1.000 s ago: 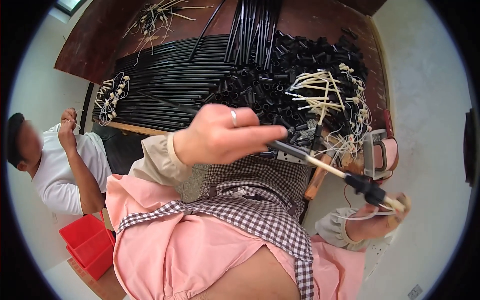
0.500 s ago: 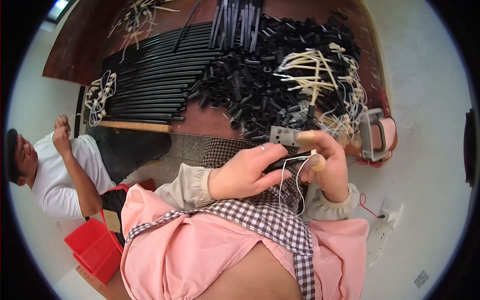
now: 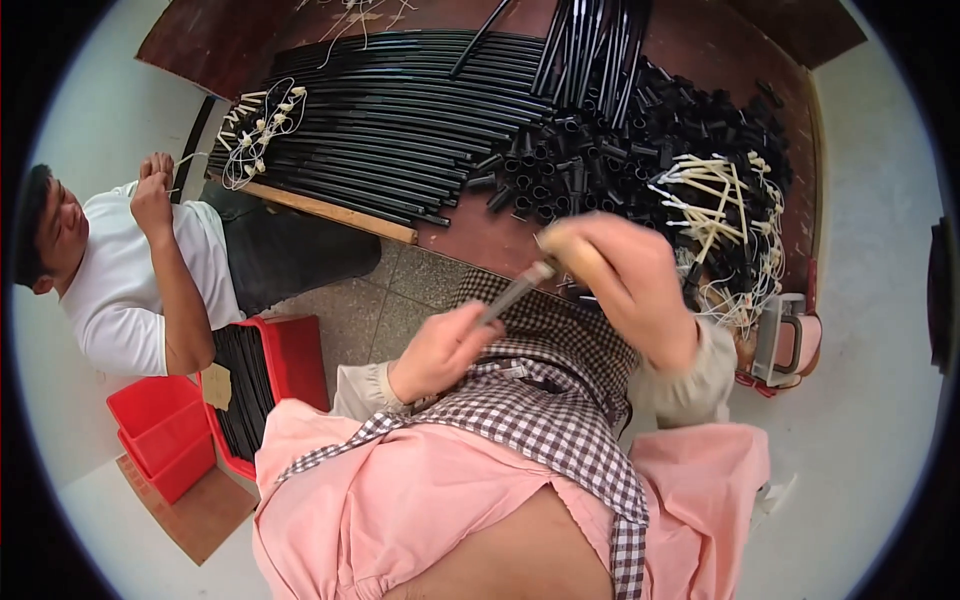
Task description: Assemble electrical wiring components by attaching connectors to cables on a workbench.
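Note:
My left hand (image 3: pixel 440 350) grips one end of a dark tube (image 3: pixel 512 296), smeared by motion, that slants up to the right above the checked apron. At its far end a small pale piece shows. My right hand (image 3: pixel 620 275), also blurred, is curled closed at that end, with pale covers on its fingertips. What exactly its fingers pinch is hidden. Beyond my hands a heap of short black tube pieces (image 3: pixel 570 165) lies on the reddish-brown table (image 3: pixel 450 228).
Long black rods (image 3: pixel 370 125) fill the table's left, edged by a wooden strip (image 3: pixel 320 208). Cream sticks (image 3: pixel 705 195) and white wires lie right. A clear-and-pink device (image 3: pixel 787 345) stands at the right edge. A co-worker (image 3: pixel 130 270) sits left, near red bins (image 3: pixel 160 430).
My left hand has moved left and down, my right hand up and left. The loop of white wire below my hands no longer shows. The view has shifted, and the co-worker's hands have come together.

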`<act>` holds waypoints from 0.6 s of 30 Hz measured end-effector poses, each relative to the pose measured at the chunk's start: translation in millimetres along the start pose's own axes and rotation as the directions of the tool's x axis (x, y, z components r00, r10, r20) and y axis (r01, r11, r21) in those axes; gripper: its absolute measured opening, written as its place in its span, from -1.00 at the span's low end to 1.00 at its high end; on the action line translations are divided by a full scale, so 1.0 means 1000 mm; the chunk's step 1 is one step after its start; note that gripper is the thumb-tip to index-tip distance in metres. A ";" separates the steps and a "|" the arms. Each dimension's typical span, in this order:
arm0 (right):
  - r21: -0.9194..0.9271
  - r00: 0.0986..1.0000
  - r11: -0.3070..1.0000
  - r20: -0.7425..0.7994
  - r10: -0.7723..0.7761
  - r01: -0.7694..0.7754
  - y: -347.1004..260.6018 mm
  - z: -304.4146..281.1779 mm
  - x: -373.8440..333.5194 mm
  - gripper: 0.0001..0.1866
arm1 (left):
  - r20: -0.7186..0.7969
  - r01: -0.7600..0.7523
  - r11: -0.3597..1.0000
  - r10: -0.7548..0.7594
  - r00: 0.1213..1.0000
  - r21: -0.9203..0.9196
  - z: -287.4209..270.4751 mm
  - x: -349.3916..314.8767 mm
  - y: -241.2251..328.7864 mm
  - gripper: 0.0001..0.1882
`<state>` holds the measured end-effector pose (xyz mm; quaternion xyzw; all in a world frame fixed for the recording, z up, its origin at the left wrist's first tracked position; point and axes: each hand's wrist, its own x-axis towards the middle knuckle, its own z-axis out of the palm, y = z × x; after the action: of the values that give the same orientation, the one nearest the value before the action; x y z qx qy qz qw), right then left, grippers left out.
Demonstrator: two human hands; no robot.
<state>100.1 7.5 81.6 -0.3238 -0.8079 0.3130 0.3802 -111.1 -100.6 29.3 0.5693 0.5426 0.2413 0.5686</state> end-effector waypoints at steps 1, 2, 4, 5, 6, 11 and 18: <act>-0.190 0.995 0.978 0.067 -0.074 0.085 0.022 0.012 0.014 -0.85 | 0.001 -0.003 1.000 0.003 1.000 -0.003 -0.003 -0.004 -0.012 -0.79; -0.336 0.985 0.932 0.149 -0.092 0.138 0.040 0.033 0.024 -0.87 | -0.061 0.023 0.999 -0.020 0.998 0.046 -0.005 -0.008 -0.025 -0.80; -0.480 0.970 0.855 0.226 -0.095 0.196 0.064 0.064 0.035 -0.90 | -0.173 0.072 0.986 -0.045 0.984 0.151 -0.008 -0.016 -0.035 -0.80; -0.564 0.940 0.784 0.334 -0.071 0.259 0.075 0.077 0.037 -0.87 | -0.177 0.073 0.986 -0.046 0.983 0.149 -0.009 -0.018 -0.034 -0.80; -0.629 0.897 0.701 0.440 -0.034 0.335 0.075 0.083 0.041 -0.82 | -0.199 -0.018 0.985 0.053 0.979 0.173 -0.010 -0.018 -0.032 -0.79; -0.400 0.940 0.858 0.239 -0.241 0.322 0.048 0.050 0.037 -0.69 | -0.296 -0.263 0.937 0.324 0.899 0.228 -0.004 -0.023 -0.024 -0.77; 0.362 0.991 0.922 0.069 0.118 -0.135 0.013 0.017 -0.039 -0.75 | -0.117 -0.352 0.893 0.396 0.911 0.279 -0.017 0.000 0.001 -0.72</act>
<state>109.2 -19.4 47.0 -0.2914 -0.7214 0.4894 0.3940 -125.7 -93.7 33.9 0.7078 0.4954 0.3234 0.3859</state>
